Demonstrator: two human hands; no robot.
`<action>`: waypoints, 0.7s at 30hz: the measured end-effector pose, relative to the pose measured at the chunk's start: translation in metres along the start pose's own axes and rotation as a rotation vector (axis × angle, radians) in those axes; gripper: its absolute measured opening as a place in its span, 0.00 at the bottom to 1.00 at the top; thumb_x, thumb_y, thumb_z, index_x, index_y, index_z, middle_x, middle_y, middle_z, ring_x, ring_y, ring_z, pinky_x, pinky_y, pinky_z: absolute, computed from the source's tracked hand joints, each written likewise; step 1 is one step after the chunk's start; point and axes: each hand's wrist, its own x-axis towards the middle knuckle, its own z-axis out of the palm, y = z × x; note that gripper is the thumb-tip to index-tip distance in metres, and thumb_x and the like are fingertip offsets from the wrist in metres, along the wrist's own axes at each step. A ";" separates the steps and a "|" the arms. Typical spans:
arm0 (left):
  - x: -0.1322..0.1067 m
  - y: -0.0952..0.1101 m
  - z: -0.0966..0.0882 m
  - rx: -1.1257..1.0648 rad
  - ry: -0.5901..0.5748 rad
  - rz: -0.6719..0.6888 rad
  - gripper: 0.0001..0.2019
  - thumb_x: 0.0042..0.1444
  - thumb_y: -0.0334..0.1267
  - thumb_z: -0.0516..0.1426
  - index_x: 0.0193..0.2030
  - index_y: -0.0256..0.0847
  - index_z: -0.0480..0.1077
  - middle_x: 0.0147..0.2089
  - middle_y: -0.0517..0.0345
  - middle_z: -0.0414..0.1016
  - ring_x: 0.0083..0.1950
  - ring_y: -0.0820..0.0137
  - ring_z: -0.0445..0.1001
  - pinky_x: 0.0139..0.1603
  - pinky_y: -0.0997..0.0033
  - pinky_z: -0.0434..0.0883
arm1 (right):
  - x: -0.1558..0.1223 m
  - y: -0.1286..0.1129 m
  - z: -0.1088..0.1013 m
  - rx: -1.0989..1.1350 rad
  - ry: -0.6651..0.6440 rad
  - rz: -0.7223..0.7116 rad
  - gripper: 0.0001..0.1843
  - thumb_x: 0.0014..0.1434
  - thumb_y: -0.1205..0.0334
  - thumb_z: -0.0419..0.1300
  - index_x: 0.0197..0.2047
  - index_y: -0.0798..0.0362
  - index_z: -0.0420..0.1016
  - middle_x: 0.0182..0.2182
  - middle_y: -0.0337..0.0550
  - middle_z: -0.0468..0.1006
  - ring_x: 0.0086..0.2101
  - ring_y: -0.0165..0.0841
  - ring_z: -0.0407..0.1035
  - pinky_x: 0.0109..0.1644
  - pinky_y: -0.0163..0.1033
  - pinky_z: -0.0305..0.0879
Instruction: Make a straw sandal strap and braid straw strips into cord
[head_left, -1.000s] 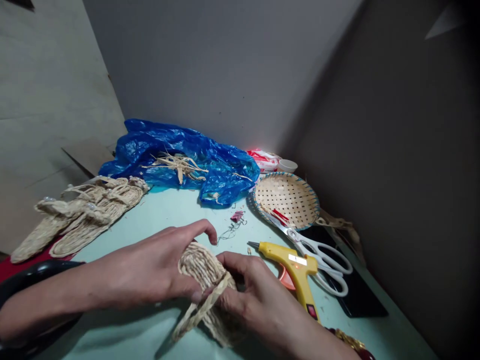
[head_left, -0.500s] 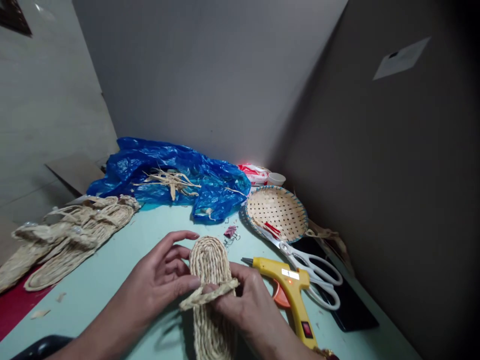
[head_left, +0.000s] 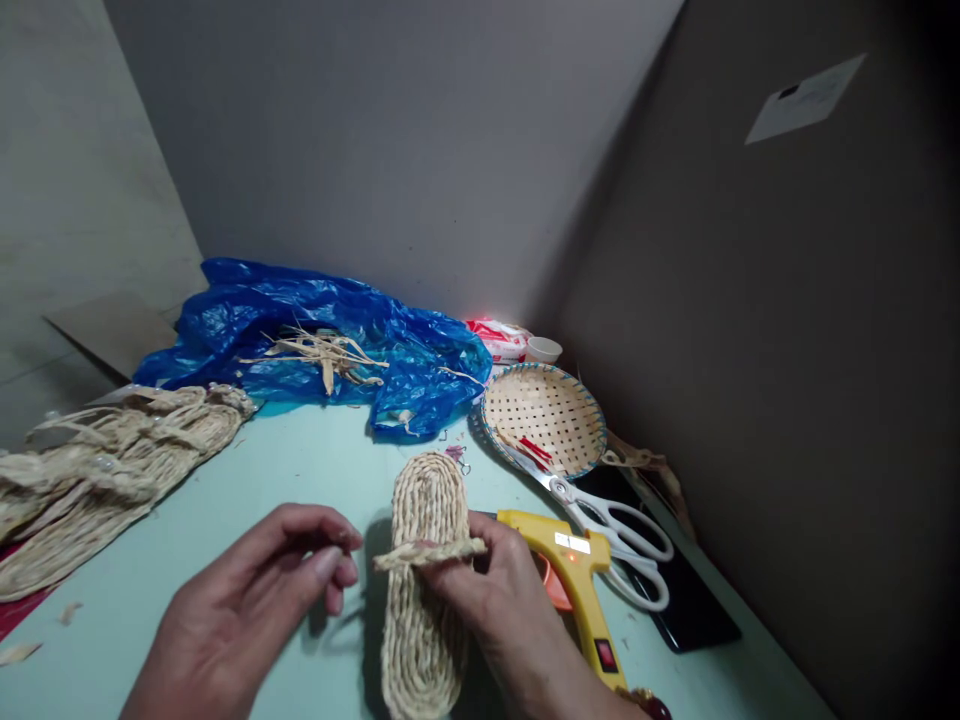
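A small oval woven straw sole (head_left: 422,590) is held up on the pale green table (head_left: 225,520), long axis pointing away from me. A flat braided straw strap (head_left: 431,552) lies across its middle. My right hand (head_left: 502,610) grips the sole's right edge and pinches the strap against it with thumb and fingers. My left hand (head_left: 255,600) hovers just left of the sole, apart from it, its fingers curled in with thumb meeting fingertips; I see nothing in them.
A yellow glue gun (head_left: 577,580) with a lit light lies right of my hand, white scissors (head_left: 615,530) beyond it, partly on a woven basket (head_left: 544,415). A dark phone (head_left: 675,610), blue plastic bag (head_left: 322,340) with straw, finished straw sandals (head_left: 97,470) at left.
My left hand let go of the sole and drew back to the left, fingers curling in. The right hand keeps the strap pinned across the sole. The view shifted slightly.
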 end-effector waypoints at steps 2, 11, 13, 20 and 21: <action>0.006 0.003 -0.004 -0.046 0.061 -0.005 0.05 0.57 0.44 0.63 0.38 0.50 0.73 0.35 0.67 0.77 0.36 0.72 0.73 0.37 0.82 0.71 | 0.001 0.002 -0.001 0.096 0.004 0.046 0.12 0.50 0.58 0.69 0.34 0.57 0.75 0.29 0.40 0.72 0.32 0.31 0.65 0.36 0.33 0.62; 0.012 0.013 -0.002 0.142 -0.186 -0.080 0.06 0.58 0.42 0.59 0.37 0.46 0.78 0.23 0.65 0.77 0.27 0.70 0.75 0.34 0.73 0.73 | -0.003 0.008 0.001 0.287 -0.048 0.058 0.11 0.54 0.60 0.67 0.37 0.57 0.75 0.29 0.40 0.77 0.31 0.31 0.71 0.39 0.35 0.66; 0.012 0.014 0.001 0.121 -0.226 -0.095 0.05 0.55 0.42 0.62 0.36 0.48 0.80 0.22 0.65 0.78 0.25 0.69 0.76 0.32 0.72 0.74 | -0.002 0.007 0.001 0.320 -0.089 0.054 0.11 0.54 0.59 0.67 0.37 0.59 0.76 0.28 0.41 0.78 0.29 0.31 0.71 0.38 0.35 0.66; 0.007 0.006 -0.001 0.035 -0.257 -0.168 0.06 0.54 0.37 0.62 0.38 0.48 0.81 0.21 0.63 0.79 0.21 0.67 0.75 0.26 0.70 0.74 | -0.003 0.005 -0.002 0.381 -0.200 0.034 0.09 0.58 0.60 0.65 0.37 0.58 0.79 0.28 0.39 0.78 0.29 0.30 0.71 0.38 0.34 0.65; 0.006 0.004 -0.003 0.031 -0.271 -0.176 0.08 0.55 0.37 0.61 0.41 0.47 0.80 0.20 0.63 0.78 0.21 0.68 0.75 0.25 0.70 0.74 | -0.004 0.006 -0.002 0.384 -0.204 0.031 0.09 0.58 0.60 0.65 0.38 0.58 0.80 0.28 0.39 0.78 0.30 0.30 0.71 0.38 0.33 0.65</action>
